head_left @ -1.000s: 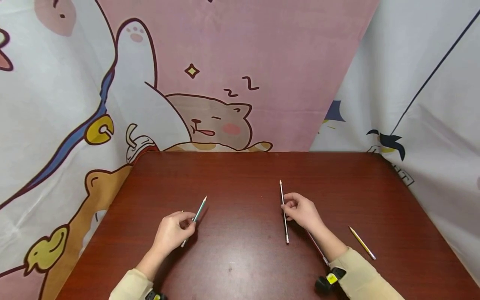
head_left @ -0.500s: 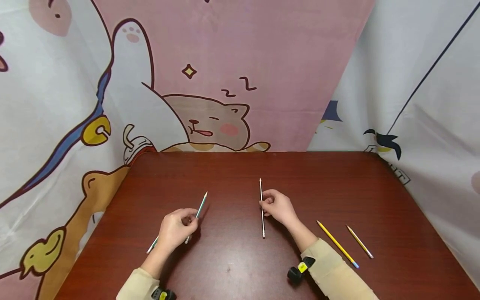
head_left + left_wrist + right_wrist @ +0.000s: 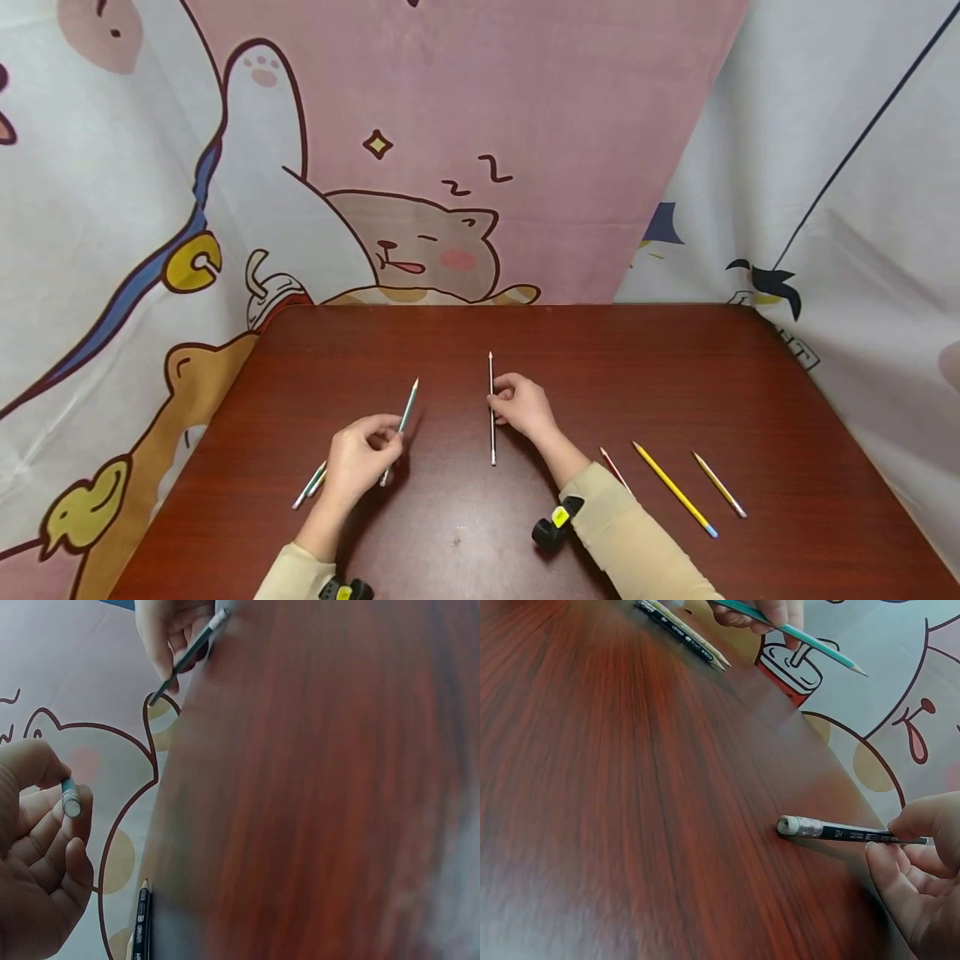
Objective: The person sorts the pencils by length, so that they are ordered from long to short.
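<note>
My left hand (image 3: 363, 454) pinches a teal pencil (image 3: 408, 406), tilted with its sharpened tip pointing up and away. That pencil's white eraser end (image 3: 70, 801) faces the camera in the left wrist view. Across from it, my right hand (image 3: 525, 408) pinches a black pencil (image 3: 492, 442) near its middle, point away from me. In the right wrist view, the black pencil's eraser end (image 3: 799, 826) shows close over the table. Both pencils are apart from each other, with bare tabletop between them.
Two pencils (image 3: 309, 485) lie side by side beside my left forearm, partly hidden by it. To the right lie a red pencil (image 3: 615, 468) partly under my sleeve, a yellow pencil (image 3: 675, 490) and a shorter one (image 3: 720, 485). A printed cloth (image 3: 585, 167) hangs behind the table (image 3: 450, 533).
My right hand has moved left with the black pencil, uncovering the yellow pencil and part of the red one. My left hand has shifted slightly right, showing more of the pair beside it.
</note>
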`<action>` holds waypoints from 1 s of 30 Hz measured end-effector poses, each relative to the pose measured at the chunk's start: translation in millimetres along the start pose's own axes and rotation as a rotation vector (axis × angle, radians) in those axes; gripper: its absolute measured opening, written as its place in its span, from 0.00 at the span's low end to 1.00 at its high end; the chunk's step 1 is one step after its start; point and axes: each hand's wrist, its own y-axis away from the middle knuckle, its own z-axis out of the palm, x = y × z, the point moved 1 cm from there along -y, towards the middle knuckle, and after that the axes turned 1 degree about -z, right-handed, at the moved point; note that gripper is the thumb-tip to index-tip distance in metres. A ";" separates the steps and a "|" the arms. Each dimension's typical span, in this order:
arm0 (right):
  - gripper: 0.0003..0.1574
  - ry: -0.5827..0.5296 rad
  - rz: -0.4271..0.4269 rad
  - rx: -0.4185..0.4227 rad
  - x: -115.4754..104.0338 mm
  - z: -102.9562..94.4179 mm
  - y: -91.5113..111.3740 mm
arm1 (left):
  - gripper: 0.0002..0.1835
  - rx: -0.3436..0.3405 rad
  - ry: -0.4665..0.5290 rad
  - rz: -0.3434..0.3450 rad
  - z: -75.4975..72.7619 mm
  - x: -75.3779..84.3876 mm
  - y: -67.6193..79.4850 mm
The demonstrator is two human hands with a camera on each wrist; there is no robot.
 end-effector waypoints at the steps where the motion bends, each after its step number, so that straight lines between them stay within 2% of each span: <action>1: 0.16 0.004 -0.003 0.001 -0.3 1.9 -1.4 | 0.11 -0.003 0.009 -0.015 0.3 0.3 0.2; 6: 0.15 0.040 0.006 0.003 -2.4 7.8 -8.3 | 0.11 -0.011 0.021 -0.062 1.6 0.5 1.5; 14: 0.15 0.091 0.034 0.008 -9.3 14.0 -17.4 | 0.10 -0.007 0.033 -0.070 1.7 0.5 2.6; 22: 0.19 0.320 -0.008 0.024 -13.1 20.1 -20.8 | 0.09 0.010 0.055 -0.086 -0.5 0.2 2.4; 30: 0.23 0.383 0.029 0.015 -10.8 29.5 -22.9 | 0.10 0.023 0.078 -0.093 -0.7 -2.4 2.0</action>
